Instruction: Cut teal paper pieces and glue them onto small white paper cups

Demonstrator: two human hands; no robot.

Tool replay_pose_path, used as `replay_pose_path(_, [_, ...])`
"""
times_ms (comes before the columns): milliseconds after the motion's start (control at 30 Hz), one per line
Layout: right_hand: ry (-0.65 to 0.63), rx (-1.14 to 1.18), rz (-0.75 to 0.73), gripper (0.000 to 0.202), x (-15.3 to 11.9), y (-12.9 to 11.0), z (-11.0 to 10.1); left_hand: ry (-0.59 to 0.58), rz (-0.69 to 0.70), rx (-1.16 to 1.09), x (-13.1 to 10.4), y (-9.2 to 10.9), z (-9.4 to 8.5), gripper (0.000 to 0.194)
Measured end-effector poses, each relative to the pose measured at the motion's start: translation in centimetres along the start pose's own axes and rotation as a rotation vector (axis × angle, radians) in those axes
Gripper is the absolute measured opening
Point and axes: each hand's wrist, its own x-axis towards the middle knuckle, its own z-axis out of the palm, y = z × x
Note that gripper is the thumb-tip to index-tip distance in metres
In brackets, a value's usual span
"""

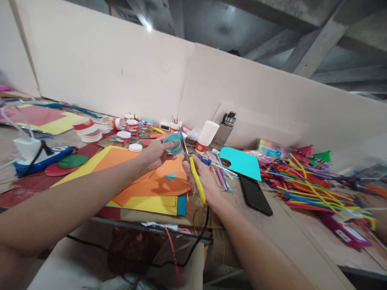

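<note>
My left hand (157,153) pinches a round blue paper piece (173,143) above the orange sheets. Yellow-handled scissors (197,181) are gripped in my right hand (201,175), their blades pointing up beside the right edge of the blue piece. Whether the blades touch the paper is too small to tell. Under both hands lie orange paper (121,165) and yellow paper (157,204), with small blue scraps (171,176) on top. A cyan sheet (242,161) with a notch cut in its left side lies to the right, partly over a black phone (255,195).
Stacked paper cups (208,135) and a grey bottle (223,131) stand at the back. Colourful pipe cleaners (314,185) pile up on the right. Red and white cups (86,127), a green disc (72,161) and a blue power strip (45,161) are on the left.
</note>
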Motion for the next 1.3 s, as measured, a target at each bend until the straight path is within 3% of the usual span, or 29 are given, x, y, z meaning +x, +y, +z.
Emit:
replay_pose_path(800, [0.022,-0.122,-0.067,0.032,-0.10,-0.36,-0.11,-0.041,-0.028,0.070,0.04,0.20,-0.18,0.018])
replay_pose_path(1300, [0.001,-0.037,-0.034,0.031,-0.07,-0.10,-0.03,-0.074,-0.034,0.105,0.21,0.57,-0.65,0.024])
